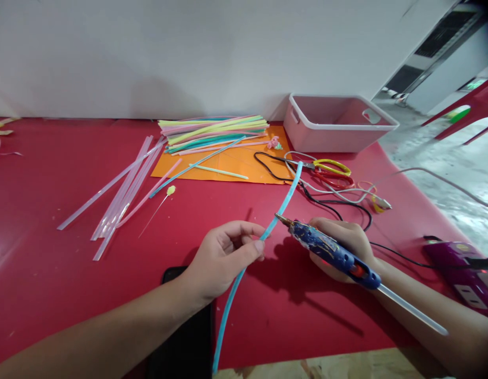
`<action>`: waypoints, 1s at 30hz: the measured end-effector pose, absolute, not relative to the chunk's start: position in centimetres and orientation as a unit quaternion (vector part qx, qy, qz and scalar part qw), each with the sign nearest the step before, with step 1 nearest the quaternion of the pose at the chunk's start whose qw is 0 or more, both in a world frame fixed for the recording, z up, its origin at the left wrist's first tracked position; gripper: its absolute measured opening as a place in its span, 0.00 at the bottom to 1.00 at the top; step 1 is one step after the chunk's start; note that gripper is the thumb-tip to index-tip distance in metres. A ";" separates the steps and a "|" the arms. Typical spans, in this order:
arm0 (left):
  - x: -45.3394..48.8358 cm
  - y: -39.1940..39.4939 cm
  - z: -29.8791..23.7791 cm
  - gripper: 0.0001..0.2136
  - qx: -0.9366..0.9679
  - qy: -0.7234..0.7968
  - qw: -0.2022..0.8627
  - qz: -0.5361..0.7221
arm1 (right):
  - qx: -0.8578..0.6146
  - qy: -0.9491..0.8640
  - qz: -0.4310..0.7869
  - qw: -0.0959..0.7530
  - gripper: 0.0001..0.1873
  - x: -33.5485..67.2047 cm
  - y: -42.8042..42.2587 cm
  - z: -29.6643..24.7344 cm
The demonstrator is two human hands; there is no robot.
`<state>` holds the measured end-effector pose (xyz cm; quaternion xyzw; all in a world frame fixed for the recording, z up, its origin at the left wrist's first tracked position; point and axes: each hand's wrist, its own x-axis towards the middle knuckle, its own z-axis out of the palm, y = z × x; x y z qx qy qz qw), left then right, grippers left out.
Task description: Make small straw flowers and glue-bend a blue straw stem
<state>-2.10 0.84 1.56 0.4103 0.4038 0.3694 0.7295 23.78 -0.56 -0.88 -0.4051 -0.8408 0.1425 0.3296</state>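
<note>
Between thumb and fingers, my left hand (pixel 228 258) pinches a light-blue pipe cleaner (pixel 288 196), which curves from upper right down to the table's front edge. My right hand (pixel 344 245) is wrapped round a dark-blue hot glue gun (pixel 326 248) smeared with dried glue. Its metal nozzle meets the pipe cleaner just above my left fingertips, touching or very close. A clear glue stick (pixel 412 309) sticks out of the gun's back end. Beneath my left forearm lies a black phone-like slab (pixel 184 337), partly hidden.
Behind are a pile of coloured pipe cleaners (pixel 216 131) on orange paper (pixel 176 167), glue sticks (pixel 123 195) and a yellow-tipped stick (pixel 171 190). Scissors (pixel 333 171) lie among cables (pixel 362 202) before a pink basket (pixel 326 138). A purple power strip (pixel 460 268) sits at right.
</note>
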 end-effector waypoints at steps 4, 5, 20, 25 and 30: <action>-2.2 0.8 1.5 0.08 0.402 0.404 0.732 0.374 | -0.416 -0.833 0.135 0.338 0.04 23.6 -0.6 -0.6; -2.2 0.7 1.4 0.08 0.399 0.401 0.734 0.376 | -0.416 -0.831 0.134 0.345 0.04 23.6 -0.6 -0.5; -2.1 0.8 1.1 0.07 0.392 0.389 0.744 0.377 | -0.320 -0.880 0.181 0.300 0.03 24.0 -0.5 -0.8; -2.1 0.8 1.2 0.07 0.386 0.391 0.742 0.385 | -0.335 -0.873 0.179 0.305 0.03 24.0 -0.5 -0.8; -2.0 0.8 1.0 0.07 0.392 0.390 0.740 0.383 | -0.348 -0.866 0.172 0.314 0.01 24.1 -0.5 -0.9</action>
